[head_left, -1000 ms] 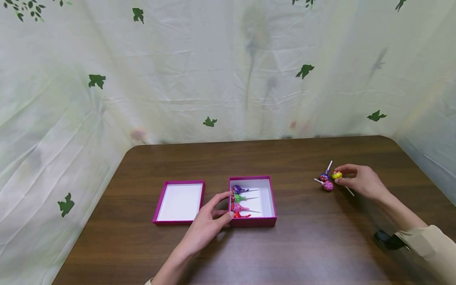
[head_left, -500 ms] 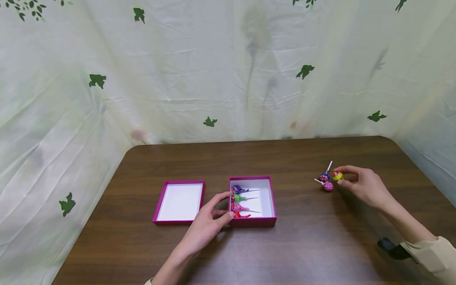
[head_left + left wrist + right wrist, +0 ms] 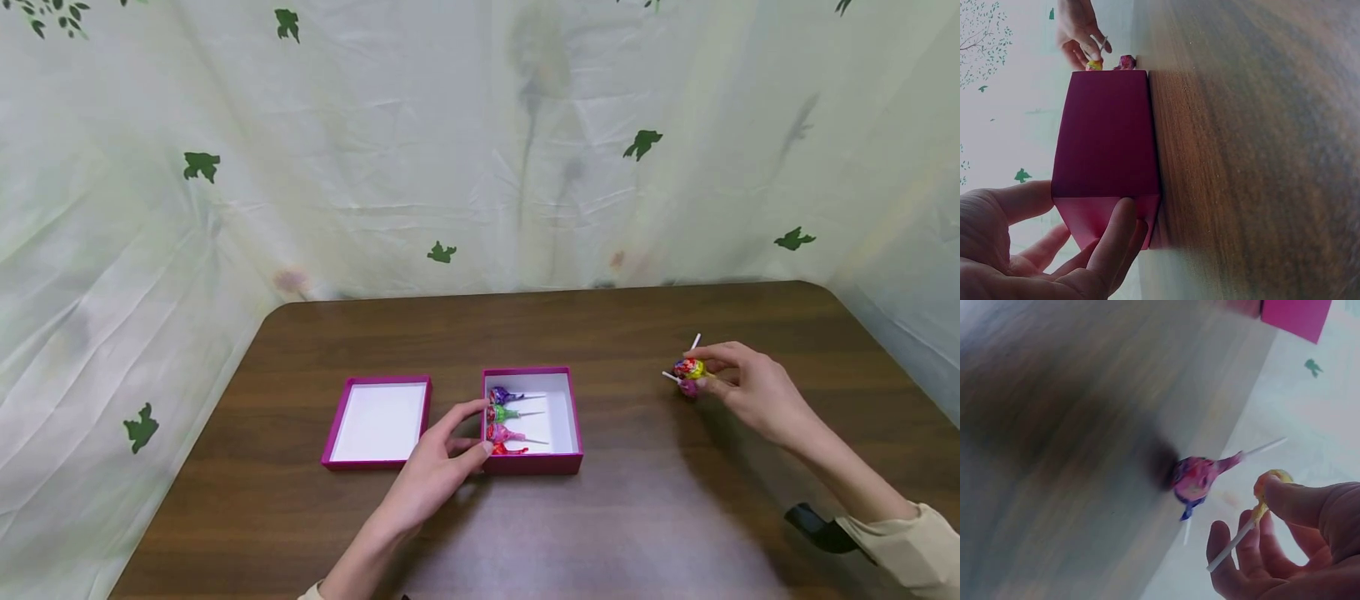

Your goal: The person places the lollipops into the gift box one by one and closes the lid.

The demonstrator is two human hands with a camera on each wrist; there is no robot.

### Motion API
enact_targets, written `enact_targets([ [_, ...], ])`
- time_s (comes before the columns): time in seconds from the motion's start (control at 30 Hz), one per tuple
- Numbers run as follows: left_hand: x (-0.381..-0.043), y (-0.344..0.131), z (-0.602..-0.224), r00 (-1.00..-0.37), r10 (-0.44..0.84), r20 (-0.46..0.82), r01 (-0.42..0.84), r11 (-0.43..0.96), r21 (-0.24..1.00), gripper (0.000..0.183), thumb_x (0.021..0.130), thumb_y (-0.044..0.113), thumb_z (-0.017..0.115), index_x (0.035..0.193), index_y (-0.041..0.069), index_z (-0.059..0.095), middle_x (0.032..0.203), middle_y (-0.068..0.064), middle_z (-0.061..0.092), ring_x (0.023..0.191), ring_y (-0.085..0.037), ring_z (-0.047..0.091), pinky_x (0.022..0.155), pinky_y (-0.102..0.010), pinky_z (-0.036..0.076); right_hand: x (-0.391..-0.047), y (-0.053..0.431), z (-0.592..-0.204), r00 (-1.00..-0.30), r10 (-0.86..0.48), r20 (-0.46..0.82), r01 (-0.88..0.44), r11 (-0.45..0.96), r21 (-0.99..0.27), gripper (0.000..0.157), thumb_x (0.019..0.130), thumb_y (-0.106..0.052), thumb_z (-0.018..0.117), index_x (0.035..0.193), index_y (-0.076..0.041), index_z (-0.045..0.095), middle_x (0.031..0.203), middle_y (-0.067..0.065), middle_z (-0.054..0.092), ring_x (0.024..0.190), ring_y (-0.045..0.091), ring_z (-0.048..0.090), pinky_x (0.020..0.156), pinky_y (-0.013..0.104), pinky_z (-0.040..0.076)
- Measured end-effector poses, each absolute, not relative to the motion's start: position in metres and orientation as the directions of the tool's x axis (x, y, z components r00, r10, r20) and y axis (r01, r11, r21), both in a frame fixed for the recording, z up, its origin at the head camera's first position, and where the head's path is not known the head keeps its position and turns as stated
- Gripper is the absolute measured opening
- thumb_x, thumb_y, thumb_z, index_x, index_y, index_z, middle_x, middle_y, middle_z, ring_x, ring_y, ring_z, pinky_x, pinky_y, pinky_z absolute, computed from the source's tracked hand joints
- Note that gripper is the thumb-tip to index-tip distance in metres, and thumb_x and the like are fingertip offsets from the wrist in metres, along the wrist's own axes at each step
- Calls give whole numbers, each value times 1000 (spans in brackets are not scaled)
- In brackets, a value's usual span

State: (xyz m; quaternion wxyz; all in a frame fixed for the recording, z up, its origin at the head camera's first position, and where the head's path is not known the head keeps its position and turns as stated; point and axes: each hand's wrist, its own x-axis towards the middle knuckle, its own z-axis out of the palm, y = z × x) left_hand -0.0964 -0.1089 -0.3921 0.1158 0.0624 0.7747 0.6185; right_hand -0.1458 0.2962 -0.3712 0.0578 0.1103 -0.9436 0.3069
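Observation:
My right hand pinches a yellow-wrapped lollipop between thumb and fingertips. In the right wrist view its white stick slants down across the fingers. Beside it lie a pink lollipop and a blue-purple one, partly hidden behind the pink. My left hand touches the left side of a magenta box, thumb at the near corner, with fingers against the outer wall. Inside, along the left wall, purple, green, pink and red lollipops lie in a column.
Left of the box lies its matching lid, white inside facing up. The brown wooden table has rounded far corners. A pale curtain with green leaf shapes hangs behind it. A dark strap is at the right wrist.
My right hand, still pinching the yellow lollipop, has shifted slightly left, so that it now overlaps the blue-purple one in the head view. The left hand stays at the box.

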Motion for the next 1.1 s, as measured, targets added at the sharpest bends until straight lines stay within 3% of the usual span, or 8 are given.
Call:
enact_targets([
  [0.33,-97,-109,-391,-964,240,-111,-50,244,968,52,93,13,67,142,20,52,139,-15,52,108,-27,64,78,-37,55,-143,273,-363,-958,-209,196,-286,746,-601,37,85,0,74,119,-13,69,109,4,67,94,28,70,70,26,53],
  [0.6,-97,-109,-391,-965,239,-107,-49,235,971,52,93,13,67,142,19,52,140,-14,51,109,-27,63,79,-37,55,-143,253,-361,-944,-232,234,-328,726,-605,37,85,2,73,117,-17,70,102,1,69,85,22,65,64,29,52],
  [0.9,-98,-110,-393,-963,243,-120,-53,265,963,52,93,14,67,142,22,52,139,-12,52,107,-25,64,79,-36,55,-138,238,-359,-920,-236,312,-383,704,-597,39,83,1,77,116,-19,70,103,-6,68,85,18,63,68,29,51],
  [1.1,-97,-110,-392,-964,244,-104,-42,250,967,51,93,13,67,142,20,52,139,-14,52,108,-26,64,79,-36,55,-136,227,-361,-895,-251,370,-438,654,-617,42,82,5,76,115,-19,69,101,-11,64,84,11,61,71,22,50],
])
